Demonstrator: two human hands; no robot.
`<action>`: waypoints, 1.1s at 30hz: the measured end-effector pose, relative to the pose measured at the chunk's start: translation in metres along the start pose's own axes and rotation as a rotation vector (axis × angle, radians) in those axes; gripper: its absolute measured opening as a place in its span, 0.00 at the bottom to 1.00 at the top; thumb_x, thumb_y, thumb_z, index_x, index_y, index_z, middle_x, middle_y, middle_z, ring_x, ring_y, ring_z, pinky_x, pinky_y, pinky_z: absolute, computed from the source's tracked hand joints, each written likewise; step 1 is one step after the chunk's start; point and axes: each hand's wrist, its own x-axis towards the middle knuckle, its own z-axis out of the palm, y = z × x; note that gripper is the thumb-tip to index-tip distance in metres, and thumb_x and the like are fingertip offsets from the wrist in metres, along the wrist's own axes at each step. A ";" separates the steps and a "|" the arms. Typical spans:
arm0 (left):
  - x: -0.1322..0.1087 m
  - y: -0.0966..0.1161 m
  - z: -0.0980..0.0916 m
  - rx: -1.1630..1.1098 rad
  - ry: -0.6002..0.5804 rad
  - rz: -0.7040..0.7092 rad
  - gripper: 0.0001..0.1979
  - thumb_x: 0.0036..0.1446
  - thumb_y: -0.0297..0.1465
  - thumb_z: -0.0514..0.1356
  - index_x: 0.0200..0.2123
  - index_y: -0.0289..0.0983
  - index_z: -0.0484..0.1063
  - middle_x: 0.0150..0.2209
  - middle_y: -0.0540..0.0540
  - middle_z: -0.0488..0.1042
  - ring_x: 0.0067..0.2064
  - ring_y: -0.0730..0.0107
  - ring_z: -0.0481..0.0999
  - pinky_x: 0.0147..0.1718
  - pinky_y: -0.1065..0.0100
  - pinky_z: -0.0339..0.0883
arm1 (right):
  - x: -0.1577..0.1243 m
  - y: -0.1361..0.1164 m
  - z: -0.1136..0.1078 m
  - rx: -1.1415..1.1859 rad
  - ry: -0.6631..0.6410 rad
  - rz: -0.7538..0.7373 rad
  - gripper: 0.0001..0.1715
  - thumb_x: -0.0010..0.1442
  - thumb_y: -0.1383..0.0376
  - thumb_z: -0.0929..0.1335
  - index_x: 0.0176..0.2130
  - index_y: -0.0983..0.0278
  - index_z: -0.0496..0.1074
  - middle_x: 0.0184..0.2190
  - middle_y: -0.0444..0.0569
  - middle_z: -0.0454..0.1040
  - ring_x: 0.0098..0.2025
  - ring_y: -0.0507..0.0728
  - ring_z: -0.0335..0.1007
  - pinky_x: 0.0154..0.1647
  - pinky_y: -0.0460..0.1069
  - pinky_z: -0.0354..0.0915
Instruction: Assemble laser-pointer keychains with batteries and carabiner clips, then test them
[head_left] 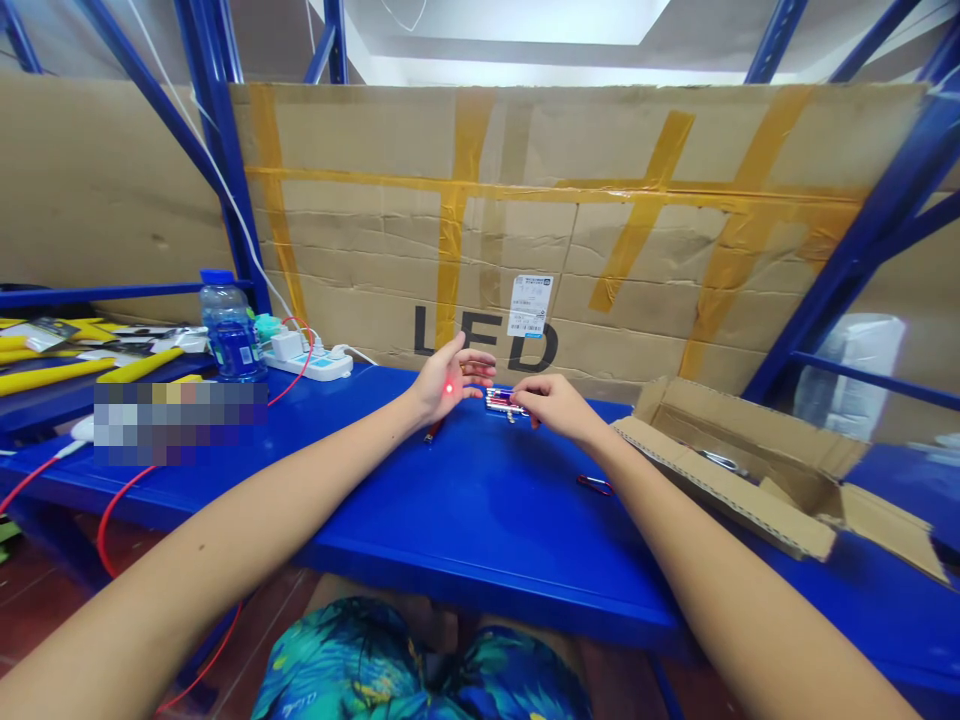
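Note:
My right hand point(551, 402) pinches a small laser pointer point(504, 400) above the blue table. It looks shiny and silver, with red and blue parts; whether it is one piece or several side by side, I cannot tell. A bright red light spot point(449, 388) shows on the palm of my left hand point(454, 382), which is open, fingers apart and holding nothing. Below that palm lies a small dark and red piece point(431, 436) on the table. Another small red and blue piece point(594, 485) rests beside my right forearm.
An open cardboard box point(735, 475) with a metal item point(724, 461) inside stands at right. On the left are a blue-capped bottle point(232, 330), a white power strip point(322, 364), red cables and yellow-handled items point(56, 377). A large taped cardboard sheet point(360, 260) stands behind the blue table point(495, 540).

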 end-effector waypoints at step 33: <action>-0.003 -0.015 0.001 1.279 -0.132 0.419 0.06 0.59 0.31 0.59 0.38 0.37 0.73 0.35 0.48 0.78 0.35 0.69 0.74 0.34 0.67 0.64 | 0.008 0.021 -0.014 0.122 -0.176 0.076 0.12 0.55 0.64 0.69 0.40 0.66 0.70 0.24 0.43 0.70 0.22 0.49 0.61 0.22 0.45 0.58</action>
